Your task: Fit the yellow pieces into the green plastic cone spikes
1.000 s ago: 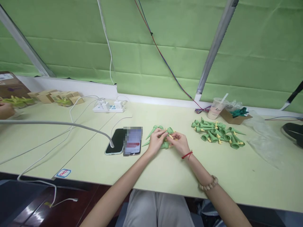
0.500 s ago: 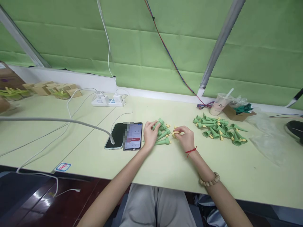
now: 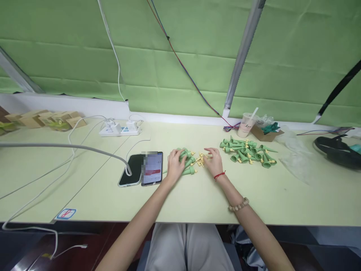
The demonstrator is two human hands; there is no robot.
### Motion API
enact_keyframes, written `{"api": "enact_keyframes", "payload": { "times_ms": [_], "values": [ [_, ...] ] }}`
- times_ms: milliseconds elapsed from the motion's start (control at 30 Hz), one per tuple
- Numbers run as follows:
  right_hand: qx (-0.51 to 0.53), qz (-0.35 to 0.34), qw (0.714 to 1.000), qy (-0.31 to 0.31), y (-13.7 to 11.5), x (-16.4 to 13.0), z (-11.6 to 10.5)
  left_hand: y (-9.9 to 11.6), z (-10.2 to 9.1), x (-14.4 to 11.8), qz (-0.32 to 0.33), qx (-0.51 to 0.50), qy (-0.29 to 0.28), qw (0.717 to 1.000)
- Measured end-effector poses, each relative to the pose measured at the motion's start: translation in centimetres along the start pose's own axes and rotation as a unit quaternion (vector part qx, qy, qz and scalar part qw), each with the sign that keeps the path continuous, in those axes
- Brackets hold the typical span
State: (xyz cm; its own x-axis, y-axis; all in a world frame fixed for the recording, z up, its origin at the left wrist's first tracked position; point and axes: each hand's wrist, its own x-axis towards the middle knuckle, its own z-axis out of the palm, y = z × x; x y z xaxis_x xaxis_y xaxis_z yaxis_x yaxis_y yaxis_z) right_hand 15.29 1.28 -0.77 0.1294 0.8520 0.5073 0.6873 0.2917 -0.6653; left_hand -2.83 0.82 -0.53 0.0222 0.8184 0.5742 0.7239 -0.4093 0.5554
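Several green plastic cones with small yellow tips point(image 3: 188, 171) lie in a group at the middle of the table. My left hand point(image 3: 175, 165) is over their left side, its fingers curled round one green cone point(image 3: 183, 153); the palm partly hides it. Just right of the group is a small heap of loose yellow pieces point(image 3: 200, 160). Beside that heap my right hand point(image 3: 214, 162) has thumb and fingers apart, touching or almost touching its right edge, and I see nothing held in it.
A larger pile of green cones point(image 3: 248, 152) lies to the right. Behind it stand a drink cup point(image 3: 247, 125) and a small cardboard box point(image 3: 266, 133), with a clear plastic bag point(image 3: 296, 165) alongside. Two phones point(image 3: 152, 169), white cables and a power strip point(image 3: 120, 130) are on the left.
My right hand has opened from a pinch on small yellow pieces, and a heap of them now shows beside it. My left hand stays on the cones. The view has shifted slightly.
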Motion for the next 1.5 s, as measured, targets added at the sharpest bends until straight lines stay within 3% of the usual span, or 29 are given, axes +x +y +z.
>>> {"api": "enact_keyframes", "payload": {
  "times_ms": [67, 200, 300, 400, 567, 833, 1000, 1167, 1300, 1400, 1500],
  "values": [
    [-0.093, 0.017, 0.994, 0.059, 1.0, 0.6, -0.6, 0.3, -0.3, -0.2, 0.046, -0.001, -0.026, 0.999],
    [-0.225, 0.082, 0.96, 0.142, 3.5, 1.6, -1.9, 0.9, -0.6, -0.7, 0.138, 0.008, -0.128, 0.982],
    [-0.247, 0.109, 0.951, 0.152, 5.5, 2.0, -2.3, 0.9, -0.4, -0.9, 0.168, 0.035, -0.179, 0.969],
    [-0.243, 0.11, 0.956, 0.125, 7.0, 2.2, -2.4, 0.8, 0.0, -0.9, 0.188, 0.061, -0.195, 0.961],
    [-0.266, 0.084, 0.954, 0.113, 8.0, 2.1, -2.4, 0.9, 0.3, -0.8, 0.203, 0.061, -0.164, 0.963],
    [-0.321, 0.041, 0.945, 0.042, 8.1, 2.2, -2.6, 2.1, -0.3, -1.5, 0.14, -0.016, -0.011, 0.99],
    [-0.28, 0.036, 0.958, 0.042, 7.0, 2.3, -3.1, 2.4, -0.4, -1.3, 0.128, -0.03, -0.005, 0.991],
    [-0.13, 0.033, 0.976, 0.173, 5.2, 2.4, -3.3, 2.1, -0.2, -1.1, 0.134, -0.032, -0.007, 0.99],
    [0.046, 0.041, 0.965, 0.254, 3.7, 2.4, -3.1, 1.7, 0.0, -1.1, 0.136, -0.038, -0.009, 0.99],
    [0.125, 0.05, 0.959, 0.248, 2.7, 2.2, -2.9, 1.7, 0.0, -1.0, 0.143, -0.054, -0.01, 0.988],
    [0.168, 0.042, 0.967, 0.189, 1.3, 1.8, -2.4, 2.2, -0.2, -1.1, 0.124, -0.103, -0.027, 0.986]
  ]
}}
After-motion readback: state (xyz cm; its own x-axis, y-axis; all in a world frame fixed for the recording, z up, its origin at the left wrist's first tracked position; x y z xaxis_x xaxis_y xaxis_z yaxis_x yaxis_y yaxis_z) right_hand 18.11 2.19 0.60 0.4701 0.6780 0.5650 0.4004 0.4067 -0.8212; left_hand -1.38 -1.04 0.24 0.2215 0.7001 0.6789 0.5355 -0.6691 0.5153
